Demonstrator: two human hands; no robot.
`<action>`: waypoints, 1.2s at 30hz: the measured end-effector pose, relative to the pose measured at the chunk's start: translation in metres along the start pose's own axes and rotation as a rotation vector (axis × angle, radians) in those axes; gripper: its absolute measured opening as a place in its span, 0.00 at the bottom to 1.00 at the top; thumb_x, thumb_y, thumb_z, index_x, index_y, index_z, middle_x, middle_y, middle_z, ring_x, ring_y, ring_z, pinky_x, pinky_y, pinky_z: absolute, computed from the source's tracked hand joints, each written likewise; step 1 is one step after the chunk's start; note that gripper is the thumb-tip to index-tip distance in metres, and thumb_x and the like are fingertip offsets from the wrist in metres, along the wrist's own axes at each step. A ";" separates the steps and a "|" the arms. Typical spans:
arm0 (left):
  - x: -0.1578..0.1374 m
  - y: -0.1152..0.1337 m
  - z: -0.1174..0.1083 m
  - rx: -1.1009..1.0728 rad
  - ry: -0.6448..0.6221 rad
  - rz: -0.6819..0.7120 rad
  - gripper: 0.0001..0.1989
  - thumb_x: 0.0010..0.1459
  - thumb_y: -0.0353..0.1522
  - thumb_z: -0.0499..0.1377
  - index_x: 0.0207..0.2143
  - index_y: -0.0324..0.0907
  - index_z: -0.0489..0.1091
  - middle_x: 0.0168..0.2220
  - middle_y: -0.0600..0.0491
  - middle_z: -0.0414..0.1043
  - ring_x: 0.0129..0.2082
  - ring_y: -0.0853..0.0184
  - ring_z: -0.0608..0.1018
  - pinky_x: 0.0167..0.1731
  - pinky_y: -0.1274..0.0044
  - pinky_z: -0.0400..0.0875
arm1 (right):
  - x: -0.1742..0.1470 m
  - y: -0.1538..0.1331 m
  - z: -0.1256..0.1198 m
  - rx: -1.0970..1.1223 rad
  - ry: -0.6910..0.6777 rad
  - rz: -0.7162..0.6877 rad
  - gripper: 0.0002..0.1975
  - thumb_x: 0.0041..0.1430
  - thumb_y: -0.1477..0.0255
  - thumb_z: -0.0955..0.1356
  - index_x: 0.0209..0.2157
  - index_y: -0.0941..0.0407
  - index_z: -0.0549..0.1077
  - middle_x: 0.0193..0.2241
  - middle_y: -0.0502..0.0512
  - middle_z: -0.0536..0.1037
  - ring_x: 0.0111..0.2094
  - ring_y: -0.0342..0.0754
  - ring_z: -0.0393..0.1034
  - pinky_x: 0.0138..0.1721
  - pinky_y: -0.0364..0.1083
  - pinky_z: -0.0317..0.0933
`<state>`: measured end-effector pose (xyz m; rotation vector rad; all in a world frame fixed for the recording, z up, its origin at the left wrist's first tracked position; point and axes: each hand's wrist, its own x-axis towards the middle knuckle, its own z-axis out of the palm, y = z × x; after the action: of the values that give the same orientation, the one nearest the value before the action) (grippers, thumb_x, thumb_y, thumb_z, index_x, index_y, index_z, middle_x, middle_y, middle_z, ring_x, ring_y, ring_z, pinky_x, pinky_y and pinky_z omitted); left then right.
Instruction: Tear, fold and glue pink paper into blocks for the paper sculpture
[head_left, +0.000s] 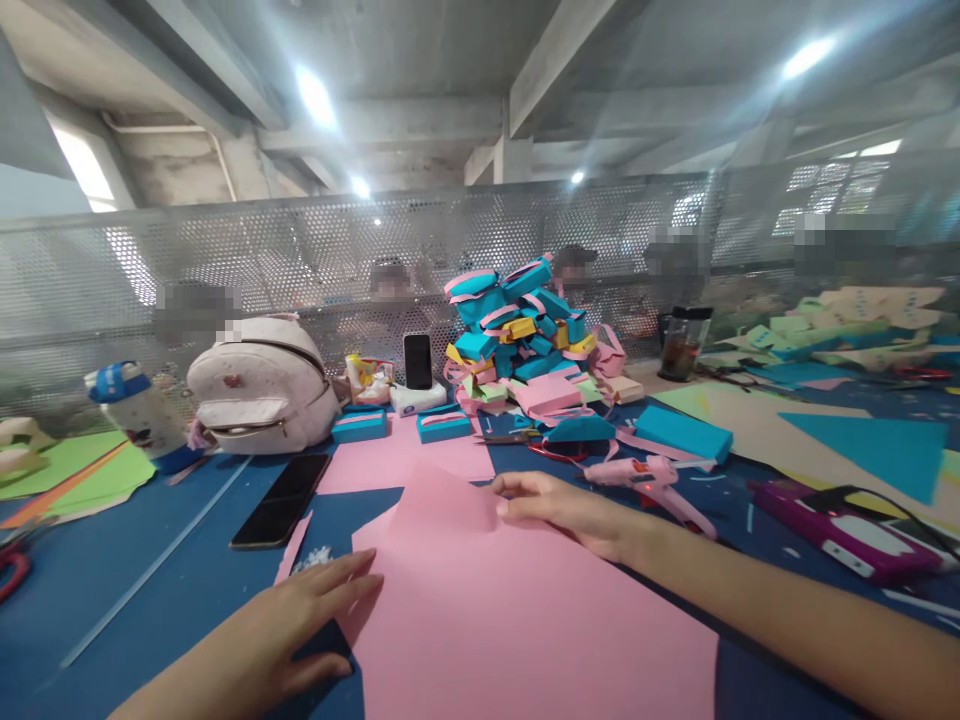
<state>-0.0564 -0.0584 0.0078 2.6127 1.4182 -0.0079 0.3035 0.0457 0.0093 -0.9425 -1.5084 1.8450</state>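
A large sheet of pink paper point(540, 620) lies on the blue table in front of me, its far edge curling upward. My right hand point(555, 505) pinches that raised far edge between thumb and fingers. At the sheet's left edge, my left hand point(307, 610) rests with its fingers spread, the fingertips touching the paper. Just beyond the left hand lie a narrow pink paper strip point(294, 548) and a small heap of whitish bits point(313, 558). Past the right hand is a pink hot glue gun point(649, 480).
A black phone point(281, 502) lies left of the sheet. Behind stand a white backpack point(262, 385), a bottle point(142, 415) and a pile of blue and pink paper pieces point(525, 350). A purple power strip point(847, 530) is at right, red-handled scissors point(15, 570) at far left. People sit beyond the mesh partition point(315, 240).
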 end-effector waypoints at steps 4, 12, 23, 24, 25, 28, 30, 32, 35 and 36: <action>-0.002 0.009 -0.007 -0.005 -0.030 -0.029 0.36 0.63 0.36 0.59 0.67 0.65 0.45 0.69 0.58 0.48 0.65 0.54 0.62 0.60 0.58 0.62 | 0.005 0.007 -0.003 -0.100 -0.015 -0.095 0.19 0.48 0.65 0.75 0.42 0.54 0.74 0.48 0.53 0.75 0.44 0.49 0.74 0.44 0.46 0.67; -0.008 0.000 0.005 0.005 0.028 -0.045 0.34 0.64 0.28 0.54 0.67 0.62 0.47 0.70 0.59 0.46 0.65 0.58 0.62 0.61 0.64 0.63 | 0.008 0.014 -0.008 -0.262 -0.003 -0.153 0.17 0.46 0.63 0.75 0.37 0.58 0.77 0.40 0.56 0.80 0.43 0.55 0.75 0.44 0.50 0.67; -0.002 -0.019 0.006 0.050 0.292 0.014 0.17 0.68 0.31 0.48 0.54 0.52 0.70 0.53 0.53 0.75 0.50 0.63 0.79 0.48 0.78 0.74 | 0.004 0.012 -0.034 -0.402 0.291 -0.292 0.18 0.44 0.67 0.75 0.40 0.56 0.77 0.53 0.60 0.75 0.55 0.63 0.67 0.57 0.58 0.60; -0.002 -0.021 0.005 0.069 0.304 0.020 0.16 0.69 0.32 0.47 0.51 0.51 0.72 0.50 0.52 0.77 0.47 0.64 0.80 0.47 0.79 0.74 | 0.003 0.011 -0.037 -0.407 0.302 -0.294 0.19 0.44 0.67 0.75 0.41 0.56 0.78 0.54 0.59 0.75 0.56 0.63 0.66 0.57 0.58 0.60; -0.001 -0.024 0.005 0.086 0.315 0.025 0.16 0.69 0.32 0.47 0.48 0.50 0.74 0.48 0.52 0.77 0.45 0.64 0.80 0.45 0.79 0.74 | 0.002 0.011 -0.039 -0.410 0.313 -0.293 0.19 0.44 0.67 0.75 0.41 0.55 0.78 0.54 0.59 0.75 0.57 0.64 0.66 0.57 0.59 0.60; 0.000 -0.031 0.002 0.118 0.336 0.023 0.16 0.69 0.33 0.47 0.39 0.47 0.75 0.42 0.51 0.78 0.40 0.64 0.81 0.41 0.78 0.74 | -0.001 0.010 -0.041 -0.412 0.334 -0.266 0.20 0.45 0.66 0.75 0.42 0.55 0.78 0.50 0.60 0.77 0.54 0.64 0.69 0.54 0.59 0.63; 0.000 -0.033 0.000 0.141 0.346 0.014 0.16 0.69 0.33 0.47 0.37 0.46 0.75 0.41 0.51 0.78 0.39 0.63 0.80 0.40 0.77 0.73 | -0.002 0.011 -0.040 -0.407 0.331 -0.249 0.20 0.46 0.65 0.74 0.43 0.56 0.78 0.49 0.61 0.78 0.51 0.63 0.72 0.52 0.59 0.65; 0.000 -0.033 -0.003 0.166 0.360 -0.008 0.15 0.69 0.33 0.48 0.38 0.47 0.75 0.40 0.51 0.78 0.40 0.63 0.79 0.41 0.75 0.71 | -0.003 0.012 -0.038 -0.401 0.320 -0.246 0.21 0.48 0.64 0.73 0.44 0.57 0.77 0.48 0.61 0.78 0.50 0.62 0.73 0.52 0.58 0.66; 0.000 -0.032 -0.008 0.199 0.371 -0.041 0.12 0.68 0.33 0.51 0.38 0.48 0.75 0.40 0.53 0.78 0.42 0.61 0.77 0.43 0.72 0.69 | -0.002 0.012 -0.034 -0.405 0.294 -0.260 0.21 0.50 0.62 0.73 0.45 0.57 0.77 0.48 0.60 0.78 0.50 0.60 0.72 0.52 0.57 0.65; 0.000 -0.032 -0.010 0.211 0.374 -0.051 0.12 0.67 0.33 0.52 0.37 0.48 0.76 0.41 0.53 0.78 0.42 0.61 0.77 0.44 0.71 0.69 | -0.001 0.011 -0.032 -0.410 0.277 -0.264 0.21 0.51 0.61 0.72 0.45 0.57 0.77 0.48 0.60 0.79 0.49 0.60 0.73 0.51 0.57 0.66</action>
<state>-0.0836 -0.0399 0.0132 2.8587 1.6820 0.3619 0.3303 0.0614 -0.0053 -1.0709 -1.7668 1.1888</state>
